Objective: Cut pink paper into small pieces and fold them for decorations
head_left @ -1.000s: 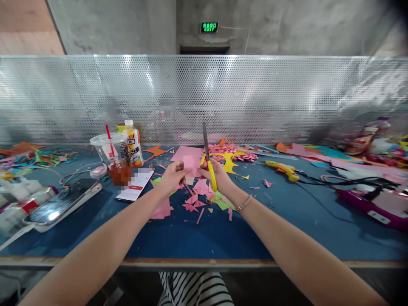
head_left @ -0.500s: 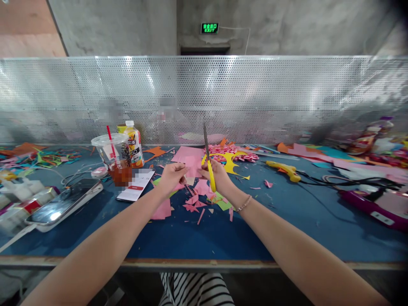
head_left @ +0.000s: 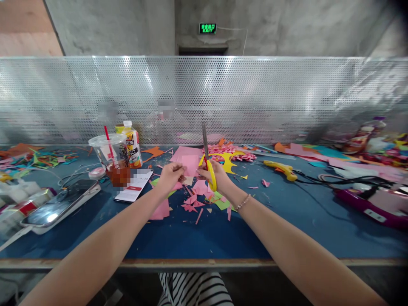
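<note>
pink paper under yellow scissors

pink is the small square piece of paper [head_left: 190, 165] held up above the blue bench [head_left: 287, 221], near its middle. the left hand [head_left: 170, 177] pinches the paper's left edge between thumb and fingers, its grip pressed together on the sheet. the right hand [head_left: 216, 176] is closed around the yellow-handled scissors [head_left: 208, 163], fingers through the loops, with the grey blades standing almost upright just beside the paper's right edge; the blades look drawn together. a thin bracelet [head_left: 243, 202] sits on the right wrist.

below the hands lie pink paper scraps [head_left: 194, 202] and a green scrap [head_left: 222, 203] scattered on the bench. to the left stand a clear plastic cup with a red straw [head_left: 112, 158] and a yellow juice bottle [head_left: 132, 146] just behind it, then a white card [head_left: 134, 187] and a phone in a white case [head_left: 60, 207] nearer the edge. to the right rests a yellow glue gun [head_left: 280, 168] with a black cord, well apart from the hands. a perforated metal screen [head_left: 287, 97] runs along the far side.
</note>
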The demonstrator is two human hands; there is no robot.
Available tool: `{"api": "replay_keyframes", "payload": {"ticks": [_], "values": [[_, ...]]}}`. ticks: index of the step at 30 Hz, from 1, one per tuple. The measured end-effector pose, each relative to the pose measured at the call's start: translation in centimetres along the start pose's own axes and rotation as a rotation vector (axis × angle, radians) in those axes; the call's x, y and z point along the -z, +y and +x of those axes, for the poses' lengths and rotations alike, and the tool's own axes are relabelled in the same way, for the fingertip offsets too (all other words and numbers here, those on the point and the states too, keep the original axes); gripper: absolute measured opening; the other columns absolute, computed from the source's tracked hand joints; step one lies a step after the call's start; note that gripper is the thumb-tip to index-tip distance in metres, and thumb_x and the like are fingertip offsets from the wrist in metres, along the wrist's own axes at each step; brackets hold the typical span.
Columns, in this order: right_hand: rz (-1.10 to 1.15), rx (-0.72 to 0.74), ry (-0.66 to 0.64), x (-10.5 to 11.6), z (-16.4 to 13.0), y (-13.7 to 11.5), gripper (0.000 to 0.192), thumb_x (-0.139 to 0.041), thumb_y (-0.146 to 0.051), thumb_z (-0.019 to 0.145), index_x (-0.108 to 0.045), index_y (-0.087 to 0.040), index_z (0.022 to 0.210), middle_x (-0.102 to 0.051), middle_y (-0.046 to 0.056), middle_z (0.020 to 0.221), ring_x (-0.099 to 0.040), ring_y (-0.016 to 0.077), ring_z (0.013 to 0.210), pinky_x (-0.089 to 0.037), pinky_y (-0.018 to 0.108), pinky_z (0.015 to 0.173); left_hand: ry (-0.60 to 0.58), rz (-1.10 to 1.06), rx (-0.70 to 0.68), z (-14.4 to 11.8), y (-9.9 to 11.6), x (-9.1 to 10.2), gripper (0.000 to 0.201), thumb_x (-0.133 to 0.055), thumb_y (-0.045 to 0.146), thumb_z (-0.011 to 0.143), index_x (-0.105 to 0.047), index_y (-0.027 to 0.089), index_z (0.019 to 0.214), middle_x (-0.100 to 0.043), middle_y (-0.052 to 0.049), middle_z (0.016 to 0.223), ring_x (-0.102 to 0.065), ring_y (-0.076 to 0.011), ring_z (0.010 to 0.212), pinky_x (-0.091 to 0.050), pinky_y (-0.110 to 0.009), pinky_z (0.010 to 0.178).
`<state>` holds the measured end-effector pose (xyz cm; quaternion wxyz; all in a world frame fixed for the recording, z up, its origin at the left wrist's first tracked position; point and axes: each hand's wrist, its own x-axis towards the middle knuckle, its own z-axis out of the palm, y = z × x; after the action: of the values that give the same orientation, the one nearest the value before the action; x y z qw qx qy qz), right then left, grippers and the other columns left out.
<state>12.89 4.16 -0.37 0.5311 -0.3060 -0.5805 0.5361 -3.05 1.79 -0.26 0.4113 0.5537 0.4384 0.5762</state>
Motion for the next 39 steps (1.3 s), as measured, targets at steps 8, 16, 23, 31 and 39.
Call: {"api": "replay_keyframes", "payload": {"ticks": [8, 16, 23, 31, 39], "values": [[-0.067, -0.004, -0.045, -0.2, 0.0, 0.0, 0.042, -0.076, -0.025, 0.047, -0.041, -0.018, 0.070, -0.048, -0.008, 0.061, -0.051, 0.0073, 0.053, -0.050, 0.026, 0.055, 0.015, 0.026, -0.037, -0.6, 0.5, -0.5, 0.029, -0.065, 0.031, 0.062, -0.049, 0.016, 0.082, -0.054, 0.001, 0.075, -0.055, -0.0104, 0.060, -0.048, -0.024, 0.052], [-0.218, 0.053, -0.081, -0.5, -0.4, -0.7, 0.044, -0.076, -0.032, 0.048, -0.038, -0.019, 0.067, -0.044, -0.009, 0.056, -0.045, 0.0057, 0.048, -0.044, 0.023, 0.050, -0.126, 0.104, -0.157, 0.0, -1.0, -0.4, 0.041, -0.066, 0.031, 0.064, -0.048, 0.016, 0.098, -0.058, -0.009, 0.100, -0.057, -0.0166, 0.086, -0.050, -0.029, 0.068], [-0.324, 0.049, -0.103, -0.3, 0.0, 0.3, 0.049, -0.076, -0.033, 0.049, -0.034, -0.021, 0.070, -0.039, -0.010, 0.058, -0.045, 0.0070, 0.051, -0.046, 0.025, 0.053, -0.131, 0.076, -0.078, -0.1, -1.1, -0.4, 0.038, -0.063, 0.036, 0.065, -0.050, 0.015, 0.095, -0.061, -0.006, 0.090, -0.060, -0.0167, 0.074, -0.049, -0.033, 0.068], [-0.386, 0.056, -0.093, -0.1, 0.0, 0.1, 0.049, -0.076, -0.037, 0.050, -0.035, -0.020, 0.072, -0.039, -0.009, 0.062, -0.046, 0.0074, 0.054, -0.046, 0.025, 0.053, -0.073, 0.017, -0.008, -0.5, -0.4, -0.4, 0.037, -0.064, 0.032, 0.062, -0.049, 0.018, 0.093, -0.060, -0.002, 0.085, -0.059, -0.0162, 0.073, -0.051, -0.033, 0.064], [-0.503, 0.108, -0.077, 0.1, -0.3, 0.0, 0.040, -0.070, -0.040, 0.059, -0.036, -0.020, 0.068, -0.037, -0.008, 0.059, -0.039, 0.0063, 0.049, -0.038, 0.021, 0.046, -0.038, -0.012, -0.005, -1.0, 0.2, -0.6, 0.038, -0.058, 0.019, 0.060, -0.046, 0.019, 0.095, -0.059, 0.001, 0.079, -0.058, -0.0129, 0.065, -0.051, -0.031, 0.063]]}}
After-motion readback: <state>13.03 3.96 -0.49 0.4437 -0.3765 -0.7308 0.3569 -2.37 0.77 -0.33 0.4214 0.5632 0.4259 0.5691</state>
